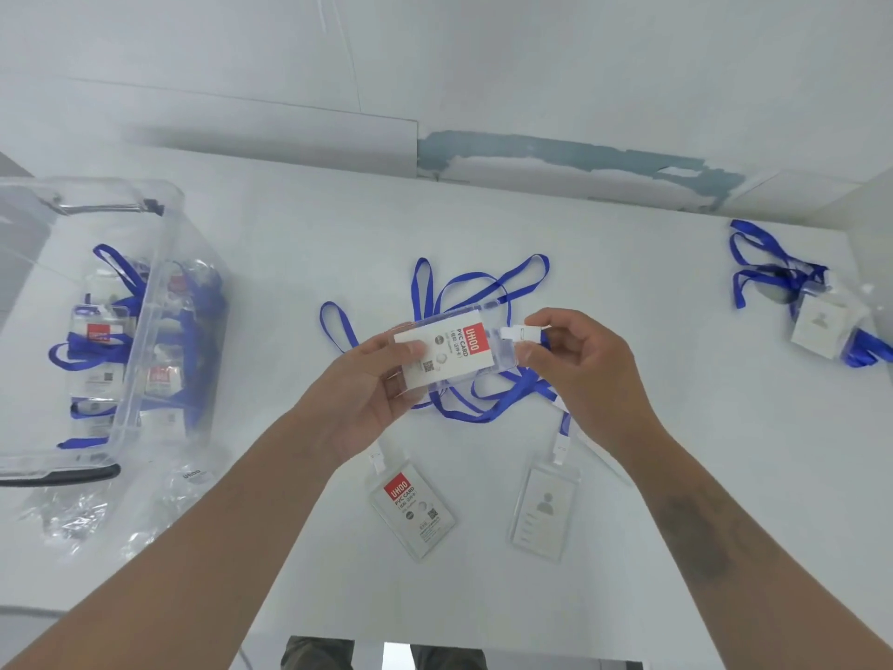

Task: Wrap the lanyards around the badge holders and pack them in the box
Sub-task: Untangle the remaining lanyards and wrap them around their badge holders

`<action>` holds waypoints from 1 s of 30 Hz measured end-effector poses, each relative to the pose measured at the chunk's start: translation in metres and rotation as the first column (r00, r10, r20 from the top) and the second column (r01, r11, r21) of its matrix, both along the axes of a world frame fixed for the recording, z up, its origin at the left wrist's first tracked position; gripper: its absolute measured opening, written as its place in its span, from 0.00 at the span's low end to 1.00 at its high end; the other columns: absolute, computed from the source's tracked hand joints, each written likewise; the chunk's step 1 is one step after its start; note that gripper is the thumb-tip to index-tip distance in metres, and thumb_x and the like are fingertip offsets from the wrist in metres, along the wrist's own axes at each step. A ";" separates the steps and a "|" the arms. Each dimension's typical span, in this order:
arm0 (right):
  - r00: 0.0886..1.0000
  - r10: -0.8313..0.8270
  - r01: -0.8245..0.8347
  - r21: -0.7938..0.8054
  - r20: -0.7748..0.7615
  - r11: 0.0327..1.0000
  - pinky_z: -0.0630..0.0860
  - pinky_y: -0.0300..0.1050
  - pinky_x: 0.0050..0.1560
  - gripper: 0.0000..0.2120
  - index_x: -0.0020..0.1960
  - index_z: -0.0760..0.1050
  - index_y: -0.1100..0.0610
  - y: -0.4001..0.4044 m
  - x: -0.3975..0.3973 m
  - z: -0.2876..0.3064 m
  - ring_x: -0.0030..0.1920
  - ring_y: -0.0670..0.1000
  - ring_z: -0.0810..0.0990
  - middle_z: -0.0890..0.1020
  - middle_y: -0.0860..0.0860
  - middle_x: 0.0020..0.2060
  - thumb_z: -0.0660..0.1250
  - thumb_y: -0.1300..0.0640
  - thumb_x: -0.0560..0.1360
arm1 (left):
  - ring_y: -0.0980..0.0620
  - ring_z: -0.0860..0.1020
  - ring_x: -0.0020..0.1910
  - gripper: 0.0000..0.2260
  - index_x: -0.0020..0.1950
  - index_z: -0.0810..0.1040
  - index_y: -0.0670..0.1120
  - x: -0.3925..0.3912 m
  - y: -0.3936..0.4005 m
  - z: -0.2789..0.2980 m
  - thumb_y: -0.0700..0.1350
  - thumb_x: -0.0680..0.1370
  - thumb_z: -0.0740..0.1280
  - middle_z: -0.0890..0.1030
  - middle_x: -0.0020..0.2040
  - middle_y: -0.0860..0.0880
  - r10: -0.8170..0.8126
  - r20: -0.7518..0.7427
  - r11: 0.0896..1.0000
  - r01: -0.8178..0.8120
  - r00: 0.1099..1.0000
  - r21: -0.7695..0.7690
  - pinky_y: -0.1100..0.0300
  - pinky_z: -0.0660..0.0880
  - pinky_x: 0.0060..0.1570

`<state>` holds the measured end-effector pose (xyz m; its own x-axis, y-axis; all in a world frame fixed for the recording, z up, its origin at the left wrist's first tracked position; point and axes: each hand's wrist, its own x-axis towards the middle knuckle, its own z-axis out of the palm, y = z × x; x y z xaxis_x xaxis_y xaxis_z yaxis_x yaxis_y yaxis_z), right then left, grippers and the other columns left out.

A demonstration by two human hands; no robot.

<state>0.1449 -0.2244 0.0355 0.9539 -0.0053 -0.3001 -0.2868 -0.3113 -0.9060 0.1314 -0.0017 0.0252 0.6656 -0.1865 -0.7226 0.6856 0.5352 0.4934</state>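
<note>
A: What is the setting?

B: A broad white table [628, 548] against a pale wall [483, 65], with a patch of blue-grey where the surface has peeled along the joint.

A: And the biggest thing on it?

B: A clear plastic box [150, 302] at the left, smooth-walled, already holding several wrapped badge holders with blue straps. Crinkled clear wrappers [96, 510] lie just beside its near end.

A: The loose pieces?

B: Flat blue lanyards [483, 282] sprawl in loops at the middle. Two rectangular clear holders lie nearer the person: one with a red label [413, 512], one with a grey portrait card [541, 512]. Another bundle [816, 316] sits far right.

A: The hands?

B: Both arms reach forward, raised above the table. The left hand [372, 379] grips one end of a clear badge holder [449, 353], fingers curled round it. The right hand [584, 365] pinches the white clip [519, 333] at its other end, thumb and fingers closed on it.
</note>
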 end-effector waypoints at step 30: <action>0.796 0.588 -0.560 -0.544 -0.143 0.625 0.77 0.39 0.44 0.07 0.47 0.82 0.46 0.031 0.027 0.077 0.41 0.44 0.80 0.83 0.43 0.39 0.65 0.51 0.77 | 0.51 0.85 0.41 0.04 0.48 0.84 0.49 0.024 -0.010 0.032 0.41 0.76 0.71 0.87 0.40 0.52 -0.542 0.113 0.613 0.300 0.833 0.730 0.57 0.83 0.46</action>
